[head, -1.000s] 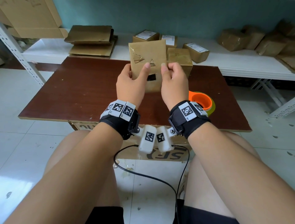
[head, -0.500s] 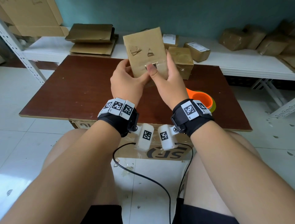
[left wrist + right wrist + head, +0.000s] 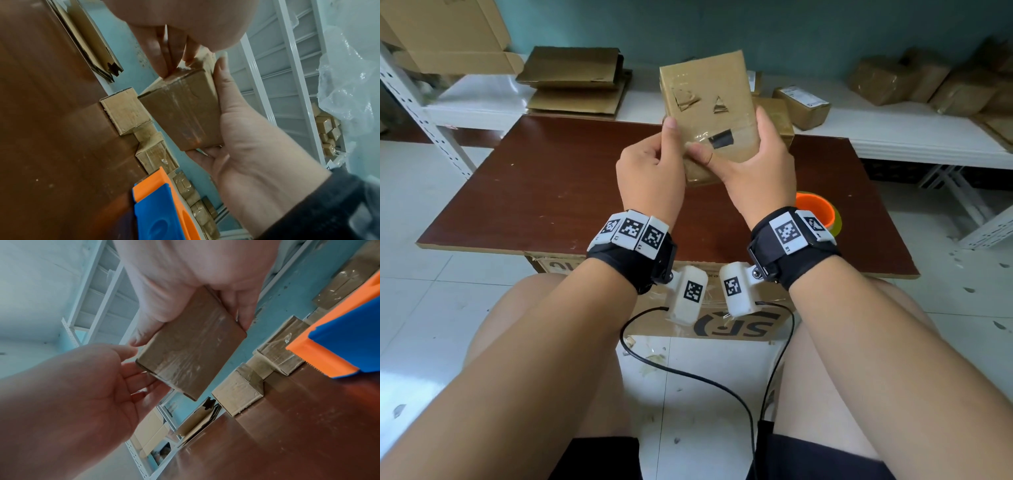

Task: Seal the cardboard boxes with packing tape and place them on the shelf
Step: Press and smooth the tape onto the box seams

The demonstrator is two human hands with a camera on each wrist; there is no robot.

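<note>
1. Left of the brown table, on the white shelf behind its far left corner, lies a stack of flattened cardboard.
2. The left hand is raised above the middle of the table, its fingers curled on the lower left edge of the small cardboard box; the thumb points up along that edge.
3. The box is held in the air above the table, tilted slightly, its glossy taped face toward the person, with two torn triangular marks and a dark patch on it.
4. The right hand cups the box's right side, fingers wrapped behind it and the thumb pressed across the lower front.
5. Behind the box, at the table's far edge, stands another taped box.
6. Near the table's right front corner sits the orange tape dispenser, just beyond the right wrist.
7. Further right on the shelf, wrapped parcels are piled.
</note>
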